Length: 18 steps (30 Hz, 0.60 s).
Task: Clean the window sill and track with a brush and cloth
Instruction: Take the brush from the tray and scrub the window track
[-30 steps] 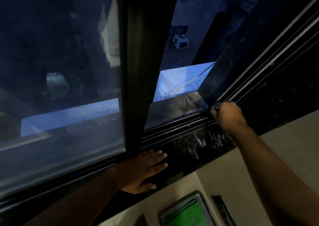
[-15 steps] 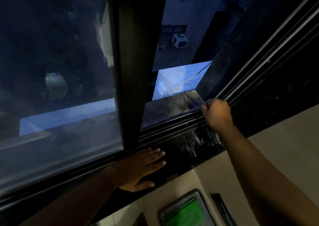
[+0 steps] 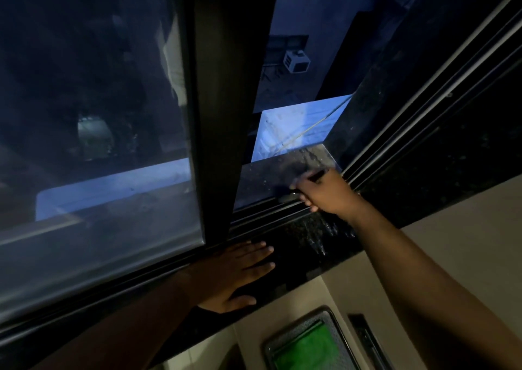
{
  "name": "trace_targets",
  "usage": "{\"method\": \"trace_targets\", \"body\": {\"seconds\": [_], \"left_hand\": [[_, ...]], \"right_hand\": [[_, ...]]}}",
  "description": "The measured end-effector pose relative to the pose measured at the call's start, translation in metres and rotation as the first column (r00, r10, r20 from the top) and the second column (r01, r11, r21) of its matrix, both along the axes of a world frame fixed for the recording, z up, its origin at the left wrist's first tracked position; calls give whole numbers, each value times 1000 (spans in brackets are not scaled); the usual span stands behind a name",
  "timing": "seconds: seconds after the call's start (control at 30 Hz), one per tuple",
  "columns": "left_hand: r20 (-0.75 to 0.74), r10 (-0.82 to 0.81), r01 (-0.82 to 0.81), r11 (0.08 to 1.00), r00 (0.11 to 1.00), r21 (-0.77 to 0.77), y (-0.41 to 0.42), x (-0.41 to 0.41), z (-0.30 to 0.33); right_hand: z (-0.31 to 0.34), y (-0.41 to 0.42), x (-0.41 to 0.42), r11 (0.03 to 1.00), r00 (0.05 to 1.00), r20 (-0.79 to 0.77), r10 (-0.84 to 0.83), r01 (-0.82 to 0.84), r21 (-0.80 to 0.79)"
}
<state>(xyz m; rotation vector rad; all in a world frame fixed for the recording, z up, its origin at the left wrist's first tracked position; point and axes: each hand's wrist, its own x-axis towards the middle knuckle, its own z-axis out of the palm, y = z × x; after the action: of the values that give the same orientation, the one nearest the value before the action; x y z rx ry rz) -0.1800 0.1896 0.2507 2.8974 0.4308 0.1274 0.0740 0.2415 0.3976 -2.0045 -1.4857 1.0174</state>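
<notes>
- Left hand (image 3: 234, 273) lies flat, fingers spread, on the dark window sill (image 3: 308, 245).
- Right hand (image 3: 324, 193), beyond the sill, grips a thin dark brush (image 3: 317, 175) over the track (image 3: 271, 214).

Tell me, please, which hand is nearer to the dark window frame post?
The left hand. It lies flat on the sill just below the foot of the frame post; the right hand works the track farther right.

The brush (image 3: 317, 176) is mostly hidden in the right hand's (image 3: 327, 193) grip.
</notes>
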Motion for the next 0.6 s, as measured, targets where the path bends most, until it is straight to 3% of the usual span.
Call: {"method": "trace_targets", "body": {"seconds": [0.07,0.13,0.17,0.23,0.27,0.33,0.37,0.4,0.47,0.5,0.57,0.6], "left_hand": [[4,-2,2,1000,1000,-19,1,1,1],[4,0,0,1000,1000,-16,1,2,3],[7,2,-1,1000,1000,-17,1,3,4],[5,-2,2,1000,1000,-20,0,2,5],[3,0,0,1000,1000,-15,-1,2,5],[-2,7,-7,1000,1000,-7,-2,2,6],[-7,7,-7,1000,1000,-9,-3,2,6],[-11,7,-7,1000,1000,-10,-2,3,6],[-15,16,-16,1000,1000,-8,-2,2,3],[-17,15,-15,1000,1000,-9,-2,2,2],[-5,10,-10,1000,1000,-17,-1,3,1],[1,12,-12,1000,1000,-18,-1,3,1]], "right_hand": [[7,3,-9,1000,934,-357,3,-10,-19],[11,3,-10,998,904,-426,34,-53,-33],[11,3,-11,995,929,-367,49,-78,-64],[7,3,-4,992,996,-62,70,-76,-96],[7,5,7,996,978,196,66,-54,-65],[13,9,33,997,714,699,38,-72,19],[17,6,43,996,601,799,7,-71,45],[17,2,48,996,572,820,-25,-54,68],[11,-4,38,997,644,765,-27,-35,64],[6,-8,25,998,742,670,-4,-44,54],[4,-11,-2,1000,969,245,18,-20,5],[7,-10,-12,998,999,-40,-3,0,-55]]}}
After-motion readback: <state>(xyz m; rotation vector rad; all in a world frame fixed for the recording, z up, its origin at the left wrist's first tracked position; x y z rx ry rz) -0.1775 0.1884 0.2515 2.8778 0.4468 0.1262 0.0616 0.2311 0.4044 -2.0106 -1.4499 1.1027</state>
